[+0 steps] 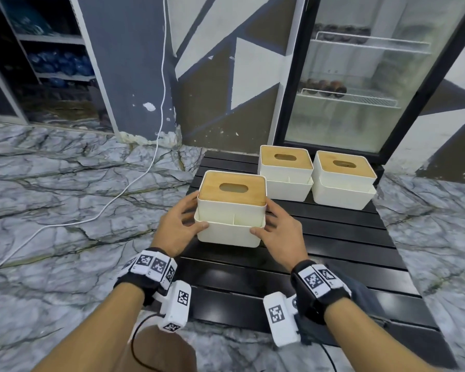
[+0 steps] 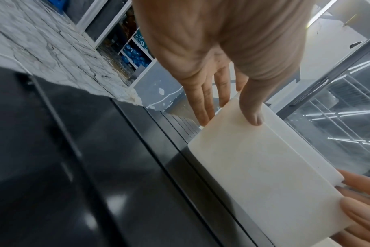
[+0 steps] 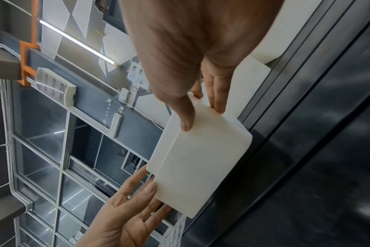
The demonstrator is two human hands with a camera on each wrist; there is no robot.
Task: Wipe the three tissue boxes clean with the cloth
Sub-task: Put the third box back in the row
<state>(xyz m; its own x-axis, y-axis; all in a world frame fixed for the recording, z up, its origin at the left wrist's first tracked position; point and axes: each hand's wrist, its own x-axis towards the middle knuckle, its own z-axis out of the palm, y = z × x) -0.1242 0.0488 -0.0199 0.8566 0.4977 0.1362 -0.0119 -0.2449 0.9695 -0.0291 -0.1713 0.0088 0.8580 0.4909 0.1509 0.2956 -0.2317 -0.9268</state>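
Observation:
Three white tissue boxes with wooden lids stand on a black slatted table [image 1: 333, 251]. The nearest box [image 1: 231, 210] is between my hands. My left hand [image 1: 191, 218] lies flat against its left side, thumb on the front face. My right hand [image 1: 266, 224] does the same on the right side. In the left wrist view, straight fingers [image 2: 203, 103] lie along the box wall [image 2: 254, 175]. In the right wrist view, the thumb [image 3: 185, 113] rests on the box front [image 3: 201, 158]. The other two boxes [image 1: 285, 173] [image 1: 344, 181] stand side by side at the back. A dark grey cloth [image 1: 360, 291] lies on the table under my right wrist, mostly hidden.
A glass-door fridge [image 1: 360, 89] stands right behind the table. A white cable [image 1: 134, 189] runs across the marble floor on the left. Shelves with blue items [image 1: 57, 63] are at the far left. Bare slats lie between the near box and the table's front edge.

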